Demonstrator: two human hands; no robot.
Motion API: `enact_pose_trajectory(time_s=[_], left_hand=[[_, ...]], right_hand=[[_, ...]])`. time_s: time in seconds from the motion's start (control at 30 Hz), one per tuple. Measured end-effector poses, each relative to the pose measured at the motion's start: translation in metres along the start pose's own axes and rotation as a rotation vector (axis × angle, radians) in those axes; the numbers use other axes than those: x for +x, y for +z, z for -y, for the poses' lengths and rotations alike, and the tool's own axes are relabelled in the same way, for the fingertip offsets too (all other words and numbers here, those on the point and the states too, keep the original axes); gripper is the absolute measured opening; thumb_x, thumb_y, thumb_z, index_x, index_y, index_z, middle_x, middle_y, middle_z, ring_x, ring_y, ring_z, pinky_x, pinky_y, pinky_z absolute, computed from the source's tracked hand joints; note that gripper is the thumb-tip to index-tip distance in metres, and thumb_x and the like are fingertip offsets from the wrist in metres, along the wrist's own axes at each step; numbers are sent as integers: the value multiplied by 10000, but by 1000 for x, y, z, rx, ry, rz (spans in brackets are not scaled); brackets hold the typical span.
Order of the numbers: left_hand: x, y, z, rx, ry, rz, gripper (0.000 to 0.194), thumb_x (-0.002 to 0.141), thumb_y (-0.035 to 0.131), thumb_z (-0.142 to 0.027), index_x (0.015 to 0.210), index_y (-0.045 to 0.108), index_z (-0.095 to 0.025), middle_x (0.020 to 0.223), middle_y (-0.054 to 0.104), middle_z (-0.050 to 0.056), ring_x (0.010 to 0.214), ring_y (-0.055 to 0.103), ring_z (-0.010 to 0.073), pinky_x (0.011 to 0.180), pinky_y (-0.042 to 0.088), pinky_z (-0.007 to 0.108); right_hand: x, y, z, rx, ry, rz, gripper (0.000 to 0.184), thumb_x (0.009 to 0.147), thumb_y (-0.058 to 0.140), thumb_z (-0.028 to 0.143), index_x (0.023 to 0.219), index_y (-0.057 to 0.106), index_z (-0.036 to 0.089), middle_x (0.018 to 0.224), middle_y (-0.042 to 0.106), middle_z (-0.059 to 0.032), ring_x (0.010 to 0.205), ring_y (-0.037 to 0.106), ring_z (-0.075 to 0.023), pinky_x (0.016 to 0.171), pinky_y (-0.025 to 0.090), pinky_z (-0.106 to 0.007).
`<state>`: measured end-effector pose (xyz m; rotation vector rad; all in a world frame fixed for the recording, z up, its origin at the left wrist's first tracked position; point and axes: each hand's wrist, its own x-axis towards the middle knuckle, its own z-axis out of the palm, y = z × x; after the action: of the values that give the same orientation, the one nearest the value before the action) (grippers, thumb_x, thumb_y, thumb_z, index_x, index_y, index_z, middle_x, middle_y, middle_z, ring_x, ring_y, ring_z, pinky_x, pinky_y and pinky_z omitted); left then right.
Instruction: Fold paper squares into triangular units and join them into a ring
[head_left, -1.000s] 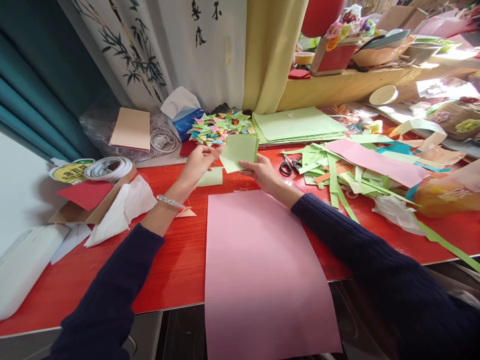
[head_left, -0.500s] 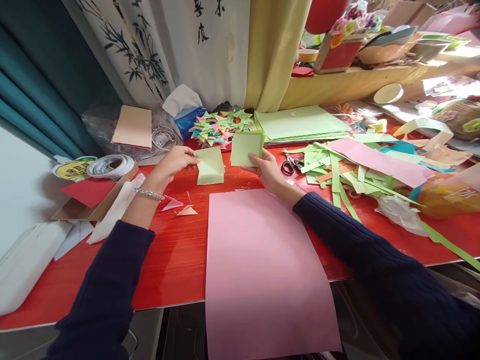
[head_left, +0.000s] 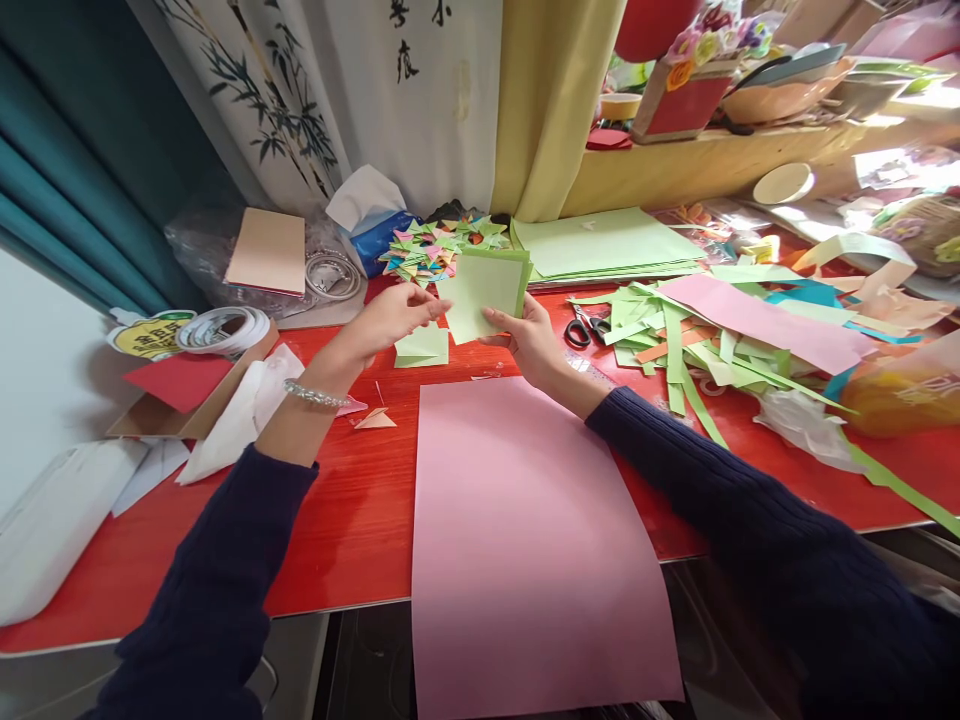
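Note:
My right hand (head_left: 531,342) pinches a small stack of light green paper squares (head_left: 487,290) upright above the red table, thumb on the front face. At the left edge of the front square, my left hand (head_left: 397,318) has its fingertips closed on the paper. This front sheet sits slightly shifted from those behind it. Under the left hand lies a loose green paper piece (head_left: 424,348). Nearer me are a folded peach paper piece (head_left: 376,419) and a pink one (head_left: 351,406), partly hidden by my left wrist.
A large pink sheet (head_left: 532,520) hangs over the front table edge. Black-handled scissors (head_left: 579,330) and green paper strips (head_left: 675,345) lie right. Behind are a pile of folded paper pieces (head_left: 420,250) and large green sheets (head_left: 607,243). A cardboard box (head_left: 202,415) stands left.
My left hand moved left with a green sheet, laid it by the loose piece, then came back right to the stack. The right hand kept holding the stack.

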<state>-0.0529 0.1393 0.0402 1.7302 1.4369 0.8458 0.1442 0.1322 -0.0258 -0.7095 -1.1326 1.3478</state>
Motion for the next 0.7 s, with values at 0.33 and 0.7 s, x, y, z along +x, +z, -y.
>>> enact_pose_trajectory(time_s=[0.33, 0.7], left_hand=[[-1, -6, -1, -163, -30, -70, 253, 622, 823, -276, 565, 625, -131, 546, 609, 9, 544, 544, 93, 608, 426, 243], [3, -38, 2, -298, -129, -101, 151, 743, 714, -234, 685, 607, -144, 642, 590, -2, 571, 556, 70, 641, 473, 218]], right_hand=[[1, -1, -5, 171, 30, 63, 249, 829, 641, 341, 1052, 630, 233, 1132, 662, 4, 935, 663, -147, 783, 645, -330], [2, -8, -13, 152, 20, -107, 236, 765, 664, 246, 992, 604, 217, 1107, 657, -4, 984, 639, -156, 802, 633, -320]])
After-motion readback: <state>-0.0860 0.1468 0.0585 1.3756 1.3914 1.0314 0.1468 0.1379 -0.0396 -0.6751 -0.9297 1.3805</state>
